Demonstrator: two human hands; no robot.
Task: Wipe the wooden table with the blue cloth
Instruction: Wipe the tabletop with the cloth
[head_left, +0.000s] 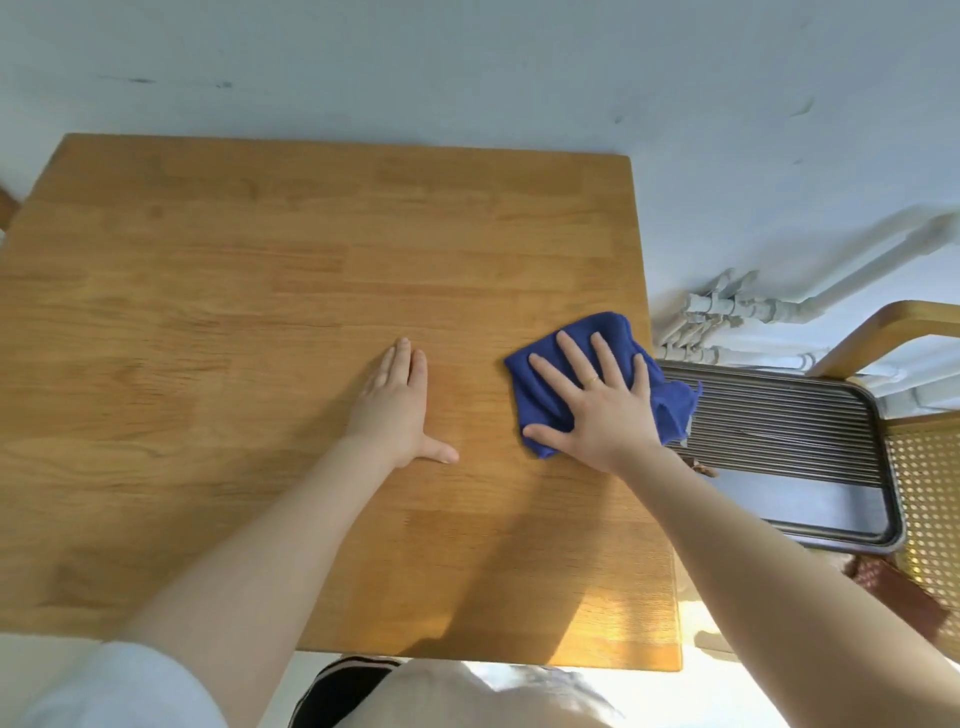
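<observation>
— What are you seeing closest to the camera?

— I'm looking down past a white sleeve and both bare forearms reaching out over the wooden table. Sunlight is falling across the table's near right corner.

— And the hands?

— The left hand is lying flat on the bare wood, fingers straight and together, thumb sticking out to the side, holding nothing. The right hand is pressing down flat on the blue cloth, fingers spread wide, with a ring showing on one finger.

— Where is the cloth sitting?

— It's lying bunched at the table's right edge, about midway along it, with its right corner hanging over the edge, above the dark ribbed tray that's resting beside the table on a cane-seated chair.

— Anything farther out?

— White pipes are running along the pale wall behind the chair, and the wall is showing a few dark scuffs.
</observation>
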